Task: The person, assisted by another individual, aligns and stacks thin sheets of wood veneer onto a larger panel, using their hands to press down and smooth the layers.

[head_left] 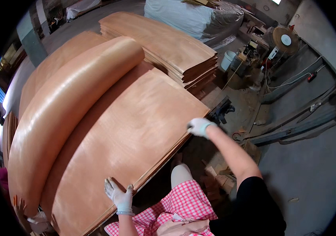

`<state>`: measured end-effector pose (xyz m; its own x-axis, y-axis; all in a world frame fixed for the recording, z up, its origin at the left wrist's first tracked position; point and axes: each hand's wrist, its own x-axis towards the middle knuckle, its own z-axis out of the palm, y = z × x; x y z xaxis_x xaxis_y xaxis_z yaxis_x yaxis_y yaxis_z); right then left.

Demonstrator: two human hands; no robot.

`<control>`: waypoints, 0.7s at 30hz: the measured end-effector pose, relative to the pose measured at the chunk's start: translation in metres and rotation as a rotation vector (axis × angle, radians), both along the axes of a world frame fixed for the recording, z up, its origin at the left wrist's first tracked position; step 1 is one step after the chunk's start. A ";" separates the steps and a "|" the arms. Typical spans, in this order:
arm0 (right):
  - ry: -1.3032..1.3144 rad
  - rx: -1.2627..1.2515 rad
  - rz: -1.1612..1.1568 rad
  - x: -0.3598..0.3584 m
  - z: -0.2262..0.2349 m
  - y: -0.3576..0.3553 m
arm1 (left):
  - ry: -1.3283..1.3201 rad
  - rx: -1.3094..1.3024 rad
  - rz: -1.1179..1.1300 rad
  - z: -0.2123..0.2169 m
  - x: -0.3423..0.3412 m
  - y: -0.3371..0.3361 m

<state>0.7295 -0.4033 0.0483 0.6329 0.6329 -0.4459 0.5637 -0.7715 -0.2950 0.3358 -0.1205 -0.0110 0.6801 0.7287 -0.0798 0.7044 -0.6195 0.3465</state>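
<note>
A wide, reddish-brown wood veneer sheet [132, 126] lies flat on top of a stack in front of me. My left hand [117, 197], in a white glove, rests on it by the near edge with fingers spread. At the sheet's right corner my right hand [200, 128], also gloved, has its fingers closed over the edge; the fingertips are partly hidden. Beyond the flat area, a large veneer sheet [73, 90] is curled over into a long roll. At lower left, another person's hand [19, 206] is by the roll's near end.
Another veneer stack [160, 39] stands behind at the far side, with a plastic-wrapped pile [191, 19] past it. To the right are a white bucket [227, 60], a round fan-like machine [285, 39] and a grey metal frame [294, 135]. Wood scraps [219, 179] litter the floor.
</note>
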 end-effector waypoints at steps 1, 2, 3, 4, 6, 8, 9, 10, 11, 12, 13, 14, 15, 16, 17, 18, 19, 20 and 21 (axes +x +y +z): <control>-0.008 0.059 -0.046 0.028 0.002 -0.026 | 0.008 0.000 -0.006 -0.001 0.000 0.000; -0.047 0.032 -0.092 0.057 -0.005 -0.058 | 0.007 -0.014 -0.021 -0.003 0.005 -0.002; -0.122 -0.057 -0.080 0.074 -0.002 -0.055 | 0.018 -0.004 0.001 -0.002 -0.001 0.000; -0.118 -0.063 -0.130 0.090 -0.004 -0.061 | 0.032 -0.001 0.002 0.000 -0.002 0.000; -0.095 -0.088 -0.225 0.104 -0.020 -0.065 | 0.038 0.012 0.001 0.002 -0.004 0.000; -0.056 -0.122 -0.318 0.112 -0.043 -0.063 | 0.047 0.023 -0.008 0.001 -0.002 -0.001; -0.102 -0.092 -0.469 0.115 -0.051 -0.069 | 0.044 0.024 -0.017 0.001 0.001 -0.002; -0.157 -0.069 -0.636 0.121 -0.063 -0.091 | 0.020 0.015 -0.046 -0.002 0.010 -0.004; -0.187 -0.029 -0.761 0.116 -0.068 -0.083 | 0.019 0.025 -0.032 -0.002 0.005 -0.003; -0.162 0.045 -0.890 0.106 -0.069 -0.088 | 0.016 0.032 -0.021 -0.002 0.001 -0.003; -0.219 0.302 -1.068 0.098 -0.074 -0.105 | -0.007 0.018 -0.035 -0.002 0.007 -0.006; -0.236 0.353 -1.066 0.080 -0.069 -0.086 | 0.000 0.027 -0.004 0.003 0.000 -0.005; -0.351 0.458 -0.950 0.063 -0.069 -0.088 | -0.016 0.021 0.006 0.005 0.002 -0.009; -0.312 0.597 -0.829 0.032 -0.058 -0.059 | -0.101 0.071 0.043 0.006 -0.007 -0.011; -0.244 0.759 -0.751 0.003 -0.054 -0.050 | -0.279 0.095 0.055 0.005 -0.005 -0.016; -0.135 0.757 -0.653 -0.034 -0.047 -0.031 | -0.397 0.077 0.037 0.018 -0.001 -0.029; -0.084 0.751 -0.537 -0.082 -0.025 -0.006 | -0.489 -0.040 -0.041 0.041 0.005 -0.045; -0.029 0.853 -0.397 -0.125 -0.019 0.013 | -0.543 -0.022 -0.214 0.057 0.007 -0.059; 0.155 0.896 -0.291 -0.169 -0.007 0.028 | -0.595 -0.085 -0.266 0.064 0.005 -0.073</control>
<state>0.5603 -0.3758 0.0413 0.7941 0.6068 0.0356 0.2899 -0.3266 -0.8996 0.3412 -0.1936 0.0525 0.7818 0.5374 0.3163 0.2038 -0.6995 0.6850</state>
